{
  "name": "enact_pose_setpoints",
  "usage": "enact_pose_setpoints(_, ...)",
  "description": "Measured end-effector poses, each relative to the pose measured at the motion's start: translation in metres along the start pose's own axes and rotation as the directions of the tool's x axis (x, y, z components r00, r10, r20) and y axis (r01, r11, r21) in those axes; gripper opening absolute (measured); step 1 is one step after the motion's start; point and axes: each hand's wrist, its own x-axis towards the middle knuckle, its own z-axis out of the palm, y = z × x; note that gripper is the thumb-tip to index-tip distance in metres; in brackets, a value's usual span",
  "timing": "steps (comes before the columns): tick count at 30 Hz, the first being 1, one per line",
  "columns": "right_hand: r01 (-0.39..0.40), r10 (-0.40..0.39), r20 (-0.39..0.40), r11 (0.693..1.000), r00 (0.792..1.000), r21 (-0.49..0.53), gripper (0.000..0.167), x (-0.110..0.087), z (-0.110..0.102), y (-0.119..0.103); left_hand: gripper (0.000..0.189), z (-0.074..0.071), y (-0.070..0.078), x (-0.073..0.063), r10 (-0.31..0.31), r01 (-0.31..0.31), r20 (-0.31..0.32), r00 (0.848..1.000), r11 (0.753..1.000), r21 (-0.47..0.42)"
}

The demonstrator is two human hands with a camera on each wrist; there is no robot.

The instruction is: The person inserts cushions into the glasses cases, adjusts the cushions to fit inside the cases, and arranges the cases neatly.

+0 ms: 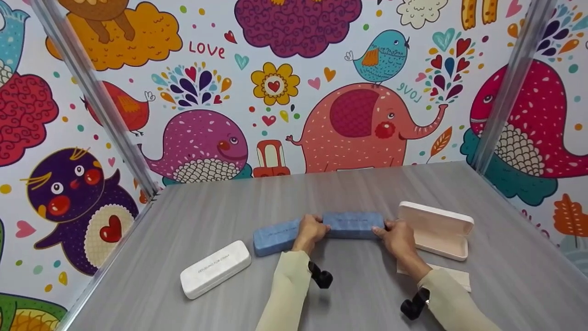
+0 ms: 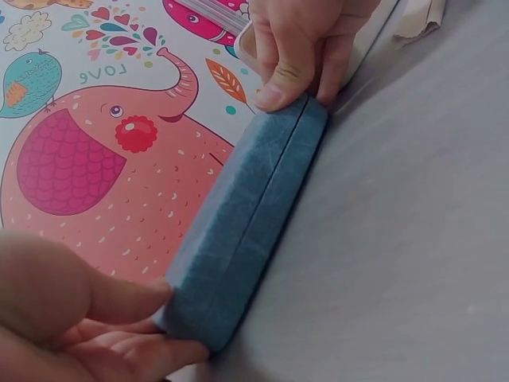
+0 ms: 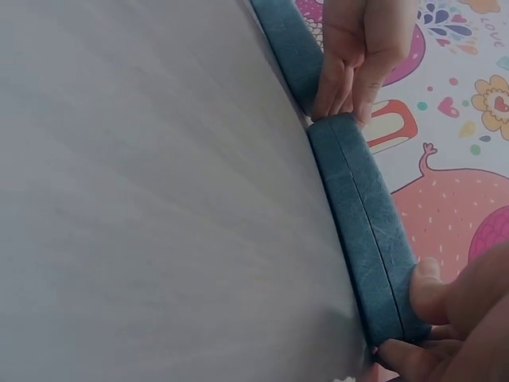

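A closed blue glasses case (image 1: 353,224) lies on the grey table between my two hands. With thumb and fingers, my left hand (image 1: 312,231) grips its left end. The right end is pinched by my right hand (image 1: 398,236), as the right wrist view also shows, the thumb (image 3: 429,290) against one face. A seam runs along the long side of the case (image 2: 254,215). Just left of my left hand sits a second blue glasses case (image 1: 274,238), its right end hidden behind that hand.
A closed white glasses case (image 1: 216,269) lies at the left. To the right, an opened white case (image 1: 438,230) shows a pale pink inside. A folded beige cloth (image 1: 455,277) lies in front of it, partly under my right forearm. Patterned wall panels (image 1: 275,115) border the table (image 1: 363,299).
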Motion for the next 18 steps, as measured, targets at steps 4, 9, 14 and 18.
enact_pose_setpoints(4, -0.003, 0.003, 0.014, 1.0, 1.0, -0.003, 0.018, 0.0, -0.001, -0.001, 0.035, 0.001, 0.0, 0.0, 0.002, -0.002, -0.014, 1.0, 1.0, 0.012)
enact_pose_setpoints(9, -0.023, 0.024, 0.067, 1.0, 0.997, -0.022, 0.019, 0.0, -0.002, -0.006, 0.018, 0.003, -0.001, -0.001, 0.052, -0.051, -0.049, 0.997, 0.998, 0.025)
enact_pose_setpoints(14, -0.002, 0.008, 0.12, 0.999, 0.993, -0.047, 0.034, -0.002, -0.005, -0.016, 0.029, 0.007, 0.004, -0.005, 0.095, -0.094, -0.074, 0.993, 0.995, 0.015)
enact_pose_setpoints(18, 0.027, -0.014, 0.161, 0.996, 0.987, -0.08, 0.053, -0.006, -0.009, -0.022, 0.044, 0.007, 0.007, -0.01, 0.097, -0.097, -0.088, 0.991, 0.995, 0.005)
